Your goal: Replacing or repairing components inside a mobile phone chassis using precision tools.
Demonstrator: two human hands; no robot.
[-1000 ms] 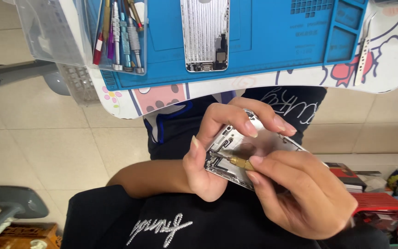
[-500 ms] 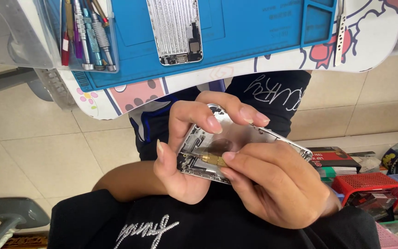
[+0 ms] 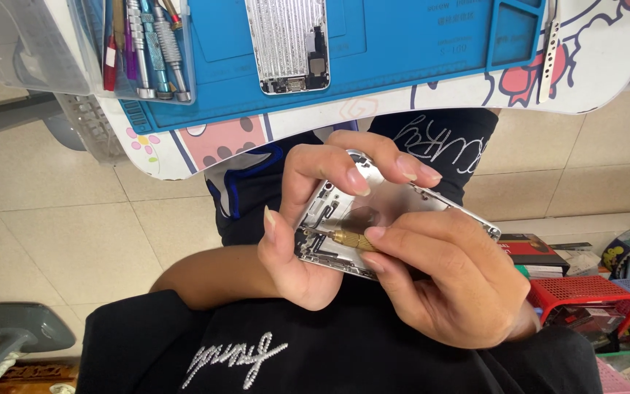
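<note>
My left hand (image 3: 315, 219) grips an opened silver phone housing (image 3: 395, 211) over my lap, fingers curled over its top edge and thumb at its lower end. My right hand (image 3: 446, 284) pinches a small screwdriver with a brass-coloured shaft (image 3: 353, 239). Its tip rests on the inner parts near the housing's lower left corner. On the blue work mat (image 3: 402, 44) above lies a second silver phone back plate (image 3: 289, 44).
A clear tray (image 3: 147, 51) with several metal-handled screwdrivers sits at the mat's left end. The mat lies on a white cartoon-printed table (image 3: 599, 66). A thin perforated metal strip (image 3: 548, 51) lies at right. A red basket (image 3: 585, 295) and books stand on the tiled floor at right.
The view shifted a little, so the mat and hands sit slightly lower and more left in frame. Both hands keep the same hold on housing and screwdriver.
</note>
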